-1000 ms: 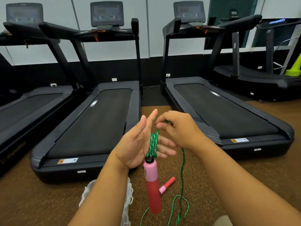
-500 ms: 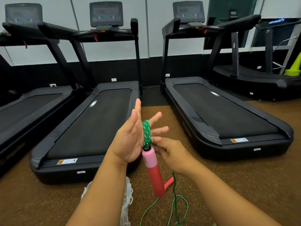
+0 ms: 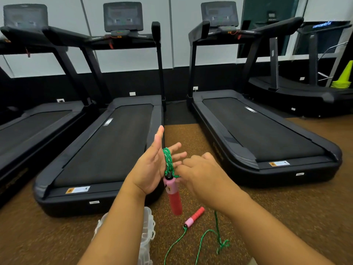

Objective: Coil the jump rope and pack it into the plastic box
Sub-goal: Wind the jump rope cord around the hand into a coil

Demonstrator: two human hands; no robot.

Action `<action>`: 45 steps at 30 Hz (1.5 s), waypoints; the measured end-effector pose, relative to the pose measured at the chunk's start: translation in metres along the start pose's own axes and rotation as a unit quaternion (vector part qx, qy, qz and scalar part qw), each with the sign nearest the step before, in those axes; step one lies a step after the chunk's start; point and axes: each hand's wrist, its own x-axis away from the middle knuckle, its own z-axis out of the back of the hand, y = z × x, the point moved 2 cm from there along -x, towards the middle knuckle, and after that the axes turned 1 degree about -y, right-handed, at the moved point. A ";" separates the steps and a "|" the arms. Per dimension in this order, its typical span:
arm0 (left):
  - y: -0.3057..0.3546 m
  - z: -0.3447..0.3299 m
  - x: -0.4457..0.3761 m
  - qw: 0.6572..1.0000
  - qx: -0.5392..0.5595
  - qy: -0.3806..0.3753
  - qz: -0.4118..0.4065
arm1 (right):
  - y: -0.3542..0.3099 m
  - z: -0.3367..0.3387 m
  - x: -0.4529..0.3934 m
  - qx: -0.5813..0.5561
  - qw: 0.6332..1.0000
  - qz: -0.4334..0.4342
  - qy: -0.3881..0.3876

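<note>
My left hand (image 3: pixel 150 165) is held up flat with fingers spread, and several turns of the green jump rope (image 3: pixel 168 161) are wound around its palm. One pink and red handle (image 3: pixel 172 194) hangs below that hand. My right hand (image 3: pixel 202 175) is just right of the handle, fingers pinching the rope near it. The rest of the rope (image 3: pixel 210 240) trails to the floor, where the second handle (image 3: pixel 194 217) lies. The clear plastic box (image 3: pixel 147 232) stands on the floor below my left forearm, partly hidden by it.
Black treadmills (image 3: pixel 107 150) stand in a row ahead, with a narrow strip of brown floor (image 3: pixel 181 134) between the two nearest. A stack of yellow-green cones (image 3: pixel 343 77) sits at the far right.
My right hand came down from my left fingertips to the handle, then across to its right, laying rope round my left palm. The hanging handle swung slightly.
</note>
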 end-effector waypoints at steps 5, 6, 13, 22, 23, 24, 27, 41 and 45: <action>-0.004 -0.004 0.006 0.999 0.013 -0.029 0.038 | 0.007 0.020 -0.010 -0.077 0.997 -0.026 -0.015; -0.005 -0.005 0.007 0.998 0.015 -0.033 0.043 | 0.010 0.023 -0.012 -0.086 0.996 -0.034 -0.010; -0.001 -0.015 0.011 0.995 0.009 -0.087 0.042 | 0.041 0.023 -0.028 -0.210 0.964 -0.158 0.038; 0.001 -0.019 0.013 0.989 0.037 -0.134 0.042 | 0.047 0.003 -0.014 -0.419 0.870 -0.256 0.042; 0.001 -0.020 0.013 0.988 0.047 -0.144 0.040 | 0.046 0.000 -0.012 -0.454 0.850 -0.264 0.040; 0.002 -0.021 0.013 0.986 0.062 -0.153 0.036 | 0.045 -0.004 -0.009 -0.486 0.830 -0.272 0.036; 0.005 -0.022 0.011 0.981 0.101 -0.167 0.009 | 0.037 -0.015 -0.005 -0.556 0.777 -0.294 0.029; 0.014 0.005 0.009 0.996 0.044 -0.023 -0.075 | 0.011 -0.029 0.015 -0.189 0.971 -0.118 -0.084; 0.008 0.006 0.008 0.998 0.026 -0.011 -0.061 | 0.004 -0.006 0.011 -0.153 0.985 -0.075 -0.037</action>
